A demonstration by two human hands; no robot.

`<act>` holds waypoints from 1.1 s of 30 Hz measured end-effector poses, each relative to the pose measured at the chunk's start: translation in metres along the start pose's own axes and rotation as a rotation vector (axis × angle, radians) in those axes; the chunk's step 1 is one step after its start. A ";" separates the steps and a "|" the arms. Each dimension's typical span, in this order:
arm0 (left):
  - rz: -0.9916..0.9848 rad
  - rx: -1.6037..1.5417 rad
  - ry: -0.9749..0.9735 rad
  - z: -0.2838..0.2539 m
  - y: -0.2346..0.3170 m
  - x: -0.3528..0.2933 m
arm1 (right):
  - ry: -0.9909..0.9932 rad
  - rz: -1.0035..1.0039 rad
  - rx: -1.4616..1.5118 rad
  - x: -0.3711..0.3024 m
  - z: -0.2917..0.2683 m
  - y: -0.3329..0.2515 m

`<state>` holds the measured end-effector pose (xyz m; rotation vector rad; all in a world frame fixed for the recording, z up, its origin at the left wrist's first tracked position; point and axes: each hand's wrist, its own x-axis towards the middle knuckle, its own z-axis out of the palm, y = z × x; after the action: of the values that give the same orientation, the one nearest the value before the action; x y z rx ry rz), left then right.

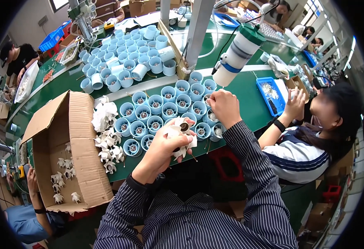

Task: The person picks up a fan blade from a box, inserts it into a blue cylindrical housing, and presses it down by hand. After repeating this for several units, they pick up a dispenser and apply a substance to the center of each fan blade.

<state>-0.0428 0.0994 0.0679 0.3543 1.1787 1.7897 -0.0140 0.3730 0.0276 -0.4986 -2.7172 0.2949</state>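
Observation:
My left hand (159,150) is closed around several small white fan impellers (184,127), one of them showing a dark round hub. It is held over the near edge of a cluster of light-blue cylindrical housings (155,124), which stand upright with metal parts inside. My right hand (224,106) is closed, knuckles up, over the right side of that cluster. Its fingertips point down into the cups, and whatever they grip is hidden. Just below it, a few housings (217,132) have white pieces inside.
Loose white impellers (107,118) lie heaped left of the cups, beside a tilted cardboard box (84,153) with more inside. Another group of blue housings (128,54) stands beyond a metal rail. A white and green cylinder (238,54) hangs ahead. A co-worker (302,137) sits close at right, near a blue tray (270,97).

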 end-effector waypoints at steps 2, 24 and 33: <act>0.016 -0.019 0.001 -0.002 0.001 -0.001 | -0.009 -0.050 -0.094 0.004 0.000 -0.006; 0.408 1.177 0.422 -0.009 -0.013 0.003 | -0.449 0.091 0.880 -0.027 -0.074 -0.062; 0.261 0.482 0.225 -0.020 -0.007 0.002 | 0.081 -0.170 0.372 0.016 -0.005 -0.004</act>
<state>-0.0538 0.0907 0.0517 0.6206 1.7985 1.7811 -0.0277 0.3760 0.0379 -0.1699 -2.5221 0.6980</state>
